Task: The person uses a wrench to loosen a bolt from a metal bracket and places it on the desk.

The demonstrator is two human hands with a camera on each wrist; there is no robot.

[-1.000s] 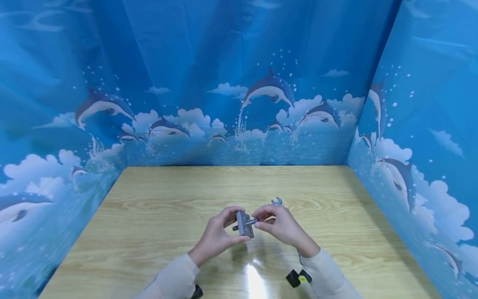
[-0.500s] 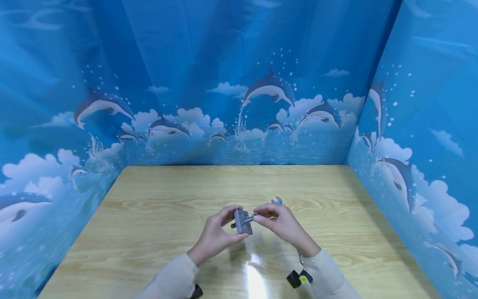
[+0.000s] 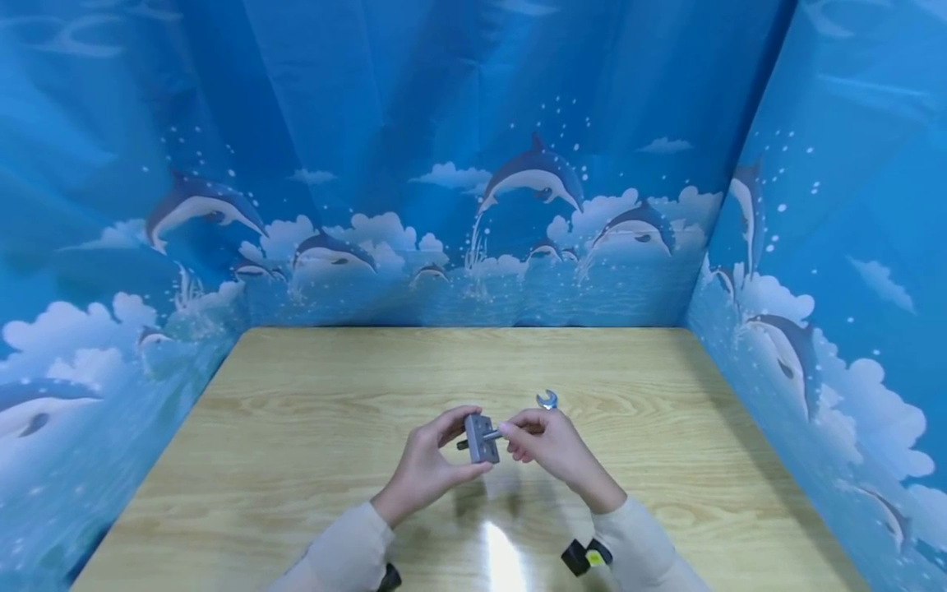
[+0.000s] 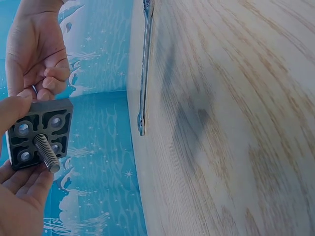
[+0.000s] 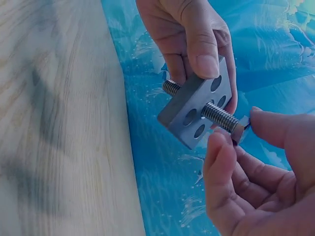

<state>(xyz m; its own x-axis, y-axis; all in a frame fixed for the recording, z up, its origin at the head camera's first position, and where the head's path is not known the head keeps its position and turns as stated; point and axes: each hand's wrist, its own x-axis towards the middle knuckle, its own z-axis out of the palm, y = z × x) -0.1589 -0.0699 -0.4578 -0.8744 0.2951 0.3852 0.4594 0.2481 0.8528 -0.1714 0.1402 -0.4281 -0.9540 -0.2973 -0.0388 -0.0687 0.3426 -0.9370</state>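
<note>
My left hand (image 3: 425, 469) grips a small square grey metal plate (image 5: 182, 105) by its opposite edges, thumb on one side and fingers on the other. A threaded bolt (image 5: 221, 117) runs through the plate's centre, between several round holes. In the left wrist view, the plate's ribbed back faces the camera, with the threaded end of the bolt (image 4: 47, 153) sticking out. My right hand (image 3: 551, 444) pinches the hex head (image 5: 239, 132) between thumb and fingers. A length of thread shows between head and plate. Both hands hold the piece above the table.
A silver wrench (image 3: 547, 400) lies on the wood-grain table (image 3: 333, 378) behind the right hand; the left wrist view shows more of the wrench (image 4: 144, 69). Blue dolphin-print sheets (image 3: 414, 123) stand behind the table and at its sides.
The plate and left hand have shifted very slightly left. My right fingers have changed position on the bolt head, with the hand rolled a little and the other fingers now more tucked under.
</note>
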